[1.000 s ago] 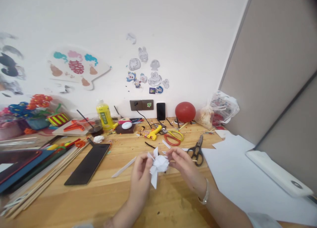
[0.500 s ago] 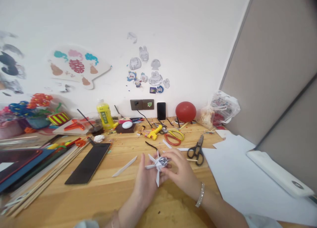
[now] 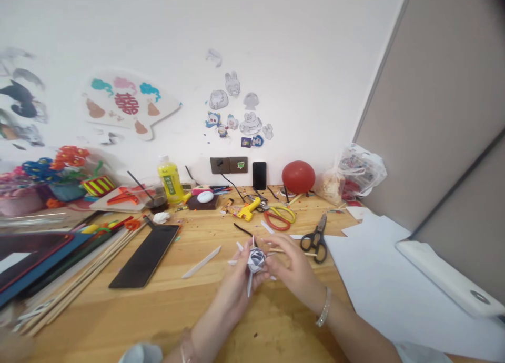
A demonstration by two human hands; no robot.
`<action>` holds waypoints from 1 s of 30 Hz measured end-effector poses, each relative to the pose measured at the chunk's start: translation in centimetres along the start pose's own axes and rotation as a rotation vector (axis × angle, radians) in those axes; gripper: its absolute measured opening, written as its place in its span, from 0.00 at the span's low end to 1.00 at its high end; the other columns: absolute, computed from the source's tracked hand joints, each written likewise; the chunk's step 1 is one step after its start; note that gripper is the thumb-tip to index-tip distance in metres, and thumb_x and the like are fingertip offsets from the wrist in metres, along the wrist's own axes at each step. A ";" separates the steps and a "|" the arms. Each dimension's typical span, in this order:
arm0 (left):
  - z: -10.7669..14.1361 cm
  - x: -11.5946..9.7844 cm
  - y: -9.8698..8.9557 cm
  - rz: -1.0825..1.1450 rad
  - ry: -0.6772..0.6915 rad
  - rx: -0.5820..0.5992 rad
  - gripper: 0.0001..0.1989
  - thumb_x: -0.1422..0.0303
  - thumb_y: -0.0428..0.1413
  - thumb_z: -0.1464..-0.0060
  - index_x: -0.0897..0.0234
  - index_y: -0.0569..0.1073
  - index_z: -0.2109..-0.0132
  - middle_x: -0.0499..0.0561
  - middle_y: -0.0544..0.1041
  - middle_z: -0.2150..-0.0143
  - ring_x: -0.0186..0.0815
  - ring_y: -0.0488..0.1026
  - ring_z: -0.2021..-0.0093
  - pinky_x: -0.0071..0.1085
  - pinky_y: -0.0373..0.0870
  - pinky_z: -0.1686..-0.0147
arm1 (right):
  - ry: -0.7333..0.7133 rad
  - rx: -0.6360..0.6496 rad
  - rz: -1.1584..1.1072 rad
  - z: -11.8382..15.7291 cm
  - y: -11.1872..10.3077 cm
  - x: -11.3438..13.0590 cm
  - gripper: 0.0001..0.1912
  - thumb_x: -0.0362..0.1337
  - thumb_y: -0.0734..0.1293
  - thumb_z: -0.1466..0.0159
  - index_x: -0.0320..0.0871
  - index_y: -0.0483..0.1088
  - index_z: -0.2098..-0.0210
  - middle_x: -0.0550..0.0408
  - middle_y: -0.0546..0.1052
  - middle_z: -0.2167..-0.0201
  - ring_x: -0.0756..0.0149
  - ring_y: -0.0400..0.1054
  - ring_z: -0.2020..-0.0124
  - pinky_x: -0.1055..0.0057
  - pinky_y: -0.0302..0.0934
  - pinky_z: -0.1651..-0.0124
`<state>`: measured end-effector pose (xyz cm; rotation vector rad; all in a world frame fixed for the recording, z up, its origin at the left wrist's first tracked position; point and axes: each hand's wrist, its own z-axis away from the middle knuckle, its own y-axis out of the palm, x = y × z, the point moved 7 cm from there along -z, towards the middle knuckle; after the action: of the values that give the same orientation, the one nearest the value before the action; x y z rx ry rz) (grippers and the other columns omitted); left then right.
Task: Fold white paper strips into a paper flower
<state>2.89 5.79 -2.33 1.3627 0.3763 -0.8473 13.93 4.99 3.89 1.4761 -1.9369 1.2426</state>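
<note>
A small woven paper ball (image 3: 256, 260), white with dark markings, has loose paper strips sticking out around it. My left hand (image 3: 235, 281) holds it from the left, thumb on top and fingers curled beneath. From the right, my right hand (image 3: 291, 265) pinches at its edge; the exact fingertip contact is partly hidden. On the wood left of the hands lies a single white paper strip (image 3: 202, 262). Black-handled scissors (image 3: 315, 240) rest to the right, beyond my right hand. A thin wooden stick (image 3: 294, 252) lies behind my right hand.
White paper sheets (image 3: 379, 268) cover the right side, under a long white device (image 3: 447, 279). A dark tablet (image 3: 145, 256) and wooden sticks (image 3: 84, 276) lie left. Behind are a yellow glue gun (image 3: 248, 209), red-and-yellow scissors (image 3: 278, 218), a drink bottle (image 3: 169, 180) and a red balloon (image 3: 298, 177).
My left thumb has moved up onto the paper ball, and my fingers have closed around it. The ball has turned, with its dark-marked side now facing up. The view has shifted slightly.
</note>
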 end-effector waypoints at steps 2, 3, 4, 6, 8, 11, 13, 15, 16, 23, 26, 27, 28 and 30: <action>0.0 -0.2 0.4 0.013 -0.002 0.061 0.19 0.57 0.53 0.48 0.61 0.65 0.51 0.47 0.72 0.71 0.27 0.70 0.77 0.20 0.68 0.81 | 0.078 0.000 -0.054 -0.2 -0.2 -0.8 0.14 0.41 0.62 0.39 0.45 0.67 0.54 0.50 0.71 0.54 0.59 0.63 0.52 0.61 0.56 0.49; 0.1 -0.3 0.6 0.030 -0.002 0.090 0.20 0.56 0.51 0.47 0.61 0.64 0.50 0.48 0.72 0.70 0.27 0.70 0.76 0.20 0.67 0.81 | 0.129 0.026 -0.097 -0.2 -0.1 -1.2 0.14 0.42 0.61 0.39 0.44 0.67 0.55 0.49 0.72 0.55 0.60 0.65 0.54 0.61 0.57 0.50; 0.1 -0.4 0.7 0.044 -0.001 0.108 0.20 0.56 0.50 0.47 0.61 0.64 0.50 0.48 0.73 0.68 0.28 0.71 0.74 0.20 0.67 0.81 | 0.179 0.065 -0.152 -0.3 0.2 -1.6 0.14 0.43 0.61 0.39 0.43 0.68 0.57 0.49 0.73 0.56 0.60 0.66 0.55 0.62 0.58 0.51; 0.3 -0.6 0.8 0.047 0.002 0.108 0.19 0.57 0.49 0.45 0.59 0.63 0.48 0.50 0.74 0.65 0.30 0.73 0.70 0.21 0.68 0.80 | 0.269 0.130 -0.274 -0.4 0.9 -2.3 0.15 0.45 0.62 0.40 0.42 0.69 0.60 0.50 0.75 0.60 0.61 0.69 0.59 0.64 0.61 0.55; 0.3 -0.6 0.9 0.036 0.009 0.091 0.18 0.59 0.48 0.44 0.57 0.62 0.47 0.50 0.74 0.61 0.32 0.74 0.67 0.22 0.69 0.78 | 0.331 0.137 -0.356 -0.5 1.2 -2.8 0.15 0.46 0.63 0.42 0.41 0.69 0.63 0.52 0.76 0.64 0.62 0.70 0.63 0.66 0.62 0.58; 0.1 -0.8 0.9 0.044 0.023 0.112 0.17 0.59 0.47 0.43 0.58 0.63 0.48 0.51 0.74 0.59 0.35 0.73 0.64 0.25 0.69 0.76 | 0.348 0.091 -0.354 -0.7 0.8 -3.2 0.15 0.47 0.65 0.44 0.41 0.69 0.69 0.55 0.74 0.71 0.64 0.69 0.67 0.69 0.62 0.63; -0.2 -0.9 0.9 0.074 0.000 0.159 0.17 0.59 0.47 0.43 0.62 0.65 0.51 0.53 0.75 0.61 0.37 0.73 0.63 0.28 0.70 0.70 | 0.342 0.073 -0.341 -0.9 0.3 -3.3 0.15 0.47 0.64 0.43 0.41 0.68 0.71 0.56 0.73 0.74 0.65 0.67 0.70 0.70 0.60 0.65; -0.6 -0.9 0.7 0.104 -0.065 0.206 0.18 0.58 0.47 0.44 0.68 0.69 0.57 0.55 0.75 0.65 0.37 0.74 0.66 0.32 0.70 0.66 | 0.349 0.046 -0.335 -1.1 -0.3 -3.5 0.15 0.48 0.64 0.44 0.41 0.66 0.73 0.58 0.71 0.76 0.67 0.66 0.71 0.71 0.59 0.67; -0.8 -0.7 0.6 0.092 -0.127 0.236 0.20 0.55 0.47 0.45 0.71 0.70 0.60 0.57 0.75 0.67 0.38 0.74 0.68 0.33 0.70 0.65 | 0.356 0.035 -0.330 -1.2 -0.5 -3.6 0.15 0.48 0.64 0.44 0.41 0.65 0.75 0.59 0.70 0.77 0.68 0.65 0.72 0.72 0.59 0.68; -0.9 0.0 0.0 -0.137 -0.210 0.309 0.16 0.59 0.53 0.48 0.68 0.71 0.59 0.53 0.76 0.69 0.35 0.73 0.71 0.29 0.69 0.70 | 0.340 0.048 -0.330 -1.7 -1.0 -3.6 0.16 0.48 0.65 0.46 0.41 0.64 0.77 0.60 0.67 0.80 0.69 0.63 0.75 0.73 0.57 0.70; -0.6 0.0 0.5 -0.148 -0.120 0.333 0.12 0.64 0.57 0.51 0.66 0.71 0.59 0.50 0.75 0.67 0.32 0.72 0.69 0.28 0.68 0.66 | 0.359 -0.045 -0.384 -1.6 -1.5 -4.0 0.17 0.50 0.65 0.46 0.41 0.66 0.72 0.58 0.70 0.76 0.67 0.66 0.73 0.72 0.60 0.69; -0.5 -0.2 0.6 -0.137 -0.083 0.330 0.12 0.65 0.58 0.52 0.65 0.71 0.59 0.50 0.75 0.66 0.32 0.71 0.67 0.28 0.68 0.64 | 0.366 -0.090 -0.390 -1.5 -1.8 -4.1 0.17 0.51 0.64 0.45 0.42 0.67 0.71 0.58 0.71 0.75 0.67 0.66 0.72 0.72 0.61 0.68; -0.5 -0.3 0.7 -0.126 -0.048 0.324 0.13 0.66 0.59 0.53 0.64 0.71 0.59 0.50 0.75 0.64 0.32 0.71 0.66 0.29 0.67 0.62 | 0.366 -0.133 -0.384 -1.4 -2.0 -4.2 0.18 0.52 0.63 0.44 0.42 0.67 0.70 0.57 0.71 0.75 0.66 0.66 0.72 0.71 0.61 0.69; -0.6 -0.6 0.7 -0.121 0.012 0.303 0.16 0.67 0.62 0.56 0.63 0.71 0.58 0.50 0.74 0.61 0.32 0.71 0.63 0.29 0.66 0.59 | 0.344 -0.192 -0.347 -1.2 -2.3 -4.1 0.19 0.52 0.60 0.42 0.41 0.67 0.71 0.56 0.71 0.76 0.67 0.66 0.74 0.71 0.61 0.69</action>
<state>3.19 6.57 -1.56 1.6378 0.3521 -1.0268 17.30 8.16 2.37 1.3277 -1.4585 1.0409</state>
